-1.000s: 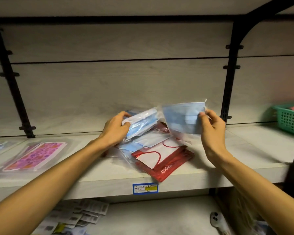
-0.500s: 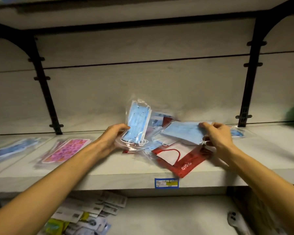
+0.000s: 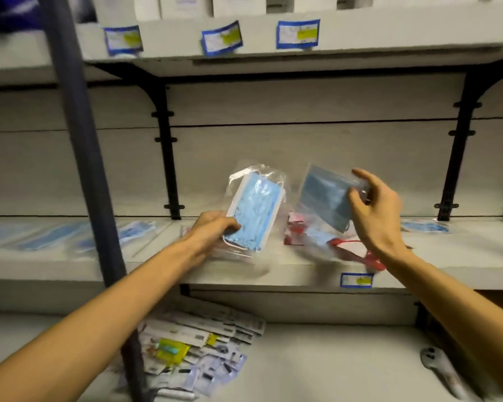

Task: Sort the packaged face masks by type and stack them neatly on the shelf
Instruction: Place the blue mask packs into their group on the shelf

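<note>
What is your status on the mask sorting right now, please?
Left hand holds a light blue mask pack upright. Right hand pinches a darker blue mask pack. Red-trimmed packs unsorted on the shelf. Nothing blocking.

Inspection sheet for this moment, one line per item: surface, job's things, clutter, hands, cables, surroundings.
Surface: pale middle shelf with a price tag on its front edge.
Job's things: light blue mask pack held up; darker blue mask pack held up; red-trimmed pack lying on the shelf; blue packs laid out at left.
Clutter: small carded packets on the lower shelf.
Hands: left hand grips the light pack; right hand pinches the darker one.
Cables: nothing seen.
Surroundings: black brackets, upper shelf with tags.
</note>
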The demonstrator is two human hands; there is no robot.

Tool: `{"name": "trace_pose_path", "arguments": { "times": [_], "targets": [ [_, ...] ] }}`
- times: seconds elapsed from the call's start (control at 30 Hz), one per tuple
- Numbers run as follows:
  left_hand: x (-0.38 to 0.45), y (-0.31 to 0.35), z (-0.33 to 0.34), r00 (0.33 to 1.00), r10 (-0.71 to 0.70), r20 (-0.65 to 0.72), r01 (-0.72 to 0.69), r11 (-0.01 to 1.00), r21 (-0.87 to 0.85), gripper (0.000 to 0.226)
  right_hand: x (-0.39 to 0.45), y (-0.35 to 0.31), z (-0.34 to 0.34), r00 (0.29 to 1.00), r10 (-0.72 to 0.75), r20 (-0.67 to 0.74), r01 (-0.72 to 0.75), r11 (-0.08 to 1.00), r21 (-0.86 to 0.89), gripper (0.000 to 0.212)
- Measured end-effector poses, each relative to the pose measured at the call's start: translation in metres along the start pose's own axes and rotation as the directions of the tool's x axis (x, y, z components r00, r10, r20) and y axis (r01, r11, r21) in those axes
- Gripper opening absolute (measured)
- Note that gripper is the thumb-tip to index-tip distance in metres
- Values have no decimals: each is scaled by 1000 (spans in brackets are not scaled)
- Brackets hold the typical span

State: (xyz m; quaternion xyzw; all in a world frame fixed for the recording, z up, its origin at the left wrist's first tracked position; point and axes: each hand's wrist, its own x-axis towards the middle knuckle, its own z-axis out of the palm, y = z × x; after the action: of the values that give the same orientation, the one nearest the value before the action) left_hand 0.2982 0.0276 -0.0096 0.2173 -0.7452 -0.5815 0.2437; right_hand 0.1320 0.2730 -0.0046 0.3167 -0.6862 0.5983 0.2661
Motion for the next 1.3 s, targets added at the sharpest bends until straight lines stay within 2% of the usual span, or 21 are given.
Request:
{"name": "trace_pose_path", "arguments": {
  "times": [0.1, 0.27, 0.47, 0.63, 0.77, 0.87, 0.97, 1.1, 1.23, 1.3],
  "targets": [
    [-39, -9, -42, 1000, 20, 8, -20, 999, -47, 10, -32, -44, 31, 996, 94, 0, -93, 983, 155, 43],
    [-98, -40, -119, 998, -54, 14, 54, 998, -31, 13, -87, -96, 85, 990, 139, 29, -140, 917, 373, 20],
    [-129, -77, -209, 974, -111, -197, 103, 993, -49, 16, -130, -151, 155, 992, 102, 73, -124, 891, 436, 15],
    [-145, -107, -281, 919, -176, -354, 146, 983, -110, 22, -156, -196, 231, 986, 46, 161, -117, 877, 466, 11],
    [-141, -126, -337, 869, -227, -440, 186, 973, -134, 18, -182, -216, 302, 973, 35, 226, -147, 854, 499, 11],
    [-128, -139, -378, 846, -232, -481, 219, 972, -84, 20, -195, -224, 355, 970, 39, 241, -163, 839, 520, 13],
    [-109, -146, -418, 838, -209, -504, 245, 970, 5, 23, -201, -232, 404, 954, 92, 285, -238, 811, 535, 12],
    [-76, -146, -457, 848, -209, -487, 218, 975, -38, 26, -201, -234, 458, 919, 181, 351, -366, 724, 584, 14],
    [-38, -147, -476, 846, -174, -505, 175, 984, -45, 23, -195, -226, 496, 924, 210, 320, -367, 722, 587, 19],
    [-19, -150, -480, 828, -144, -543, 158, 987, -20, 33, -189, -220, 512, 926, 224, 305, -364, 746, 558, 22]
  ]
}}
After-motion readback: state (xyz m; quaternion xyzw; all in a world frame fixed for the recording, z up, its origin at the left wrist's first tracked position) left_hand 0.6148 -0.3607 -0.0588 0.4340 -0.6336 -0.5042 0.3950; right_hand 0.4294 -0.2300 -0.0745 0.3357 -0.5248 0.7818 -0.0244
